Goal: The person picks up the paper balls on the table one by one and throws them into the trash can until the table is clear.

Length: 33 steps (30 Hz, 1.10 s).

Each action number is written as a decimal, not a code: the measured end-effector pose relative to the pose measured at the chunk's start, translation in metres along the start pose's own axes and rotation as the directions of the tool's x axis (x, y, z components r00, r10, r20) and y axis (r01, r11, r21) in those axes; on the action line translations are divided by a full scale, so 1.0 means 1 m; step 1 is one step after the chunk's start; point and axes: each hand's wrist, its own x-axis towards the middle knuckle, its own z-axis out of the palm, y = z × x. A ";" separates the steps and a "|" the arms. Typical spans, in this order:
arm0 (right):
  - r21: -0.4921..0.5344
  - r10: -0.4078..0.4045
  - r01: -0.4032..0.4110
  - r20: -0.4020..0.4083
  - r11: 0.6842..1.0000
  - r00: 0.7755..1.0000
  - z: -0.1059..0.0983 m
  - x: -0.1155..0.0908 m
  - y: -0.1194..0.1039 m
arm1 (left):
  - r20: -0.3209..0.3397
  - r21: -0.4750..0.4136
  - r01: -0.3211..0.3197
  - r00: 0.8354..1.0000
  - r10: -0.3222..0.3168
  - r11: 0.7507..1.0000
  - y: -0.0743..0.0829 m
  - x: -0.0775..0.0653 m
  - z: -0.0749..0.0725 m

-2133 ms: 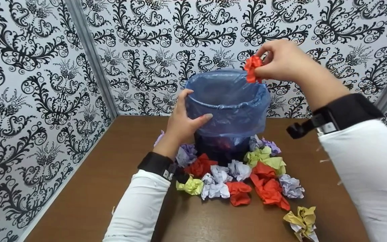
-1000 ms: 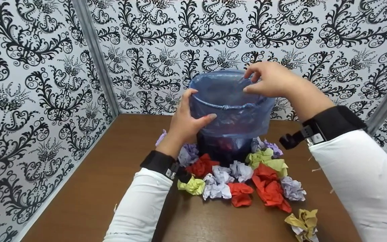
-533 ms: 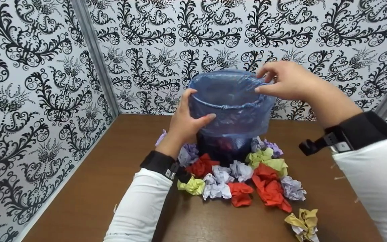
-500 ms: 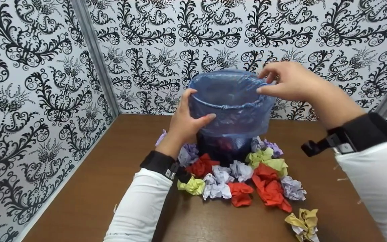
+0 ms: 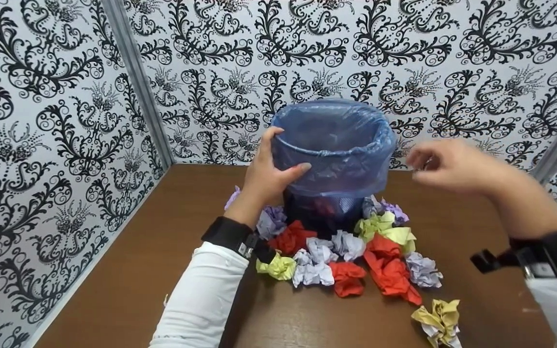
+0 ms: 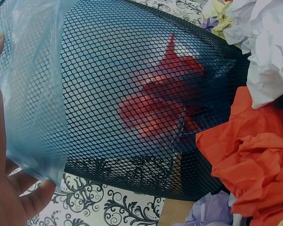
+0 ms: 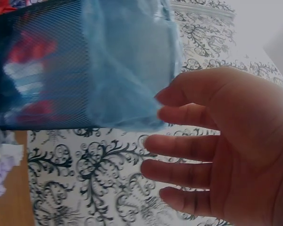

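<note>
A dark mesh wastebasket [image 5: 324, 212] stands on the table, lined with a blue plastic bag [image 5: 331, 171] folded over its rim. My left hand [image 5: 266, 174] grips the basket's upper left side through the bag, thumb across the front. Red crumpled paper [image 6: 160, 99] shows inside through the mesh in the left wrist view. To the right of the basket my right hand [image 5: 457, 166] is in the air, blurred, holding nothing. Its fingers are loosely bent and spread in the right wrist view, close to the bag [image 7: 127, 84] but seemingly apart from it.
Crumpled papers crowd the basket's foot: red paper [image 5: 389, 270], white paper [image 5: 312, 273], yellow-green paper [image 5: 276, 267] and purple paper [image 5: 394, 211]. A gold crumpled paper [image 5: 439, 321] lies nearer, at the right. Patterned walls [image 5: 220, 87] stand behind and left of the brown table [image 5: 128, 270].
The red crumpled paper that my right hand pinched above the basket has left its fingers. That hand touched the bag's right rim, then moved right and down. My left hand keeps its grip.
</note>
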 end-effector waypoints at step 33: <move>0.101 0.016 -0.039 0.224 0.994 0.975 0.115 -0.059 0.051 | -0.003 0.008 -0.016 1.000 0.016 1.000 -0.001 -0.002 0.000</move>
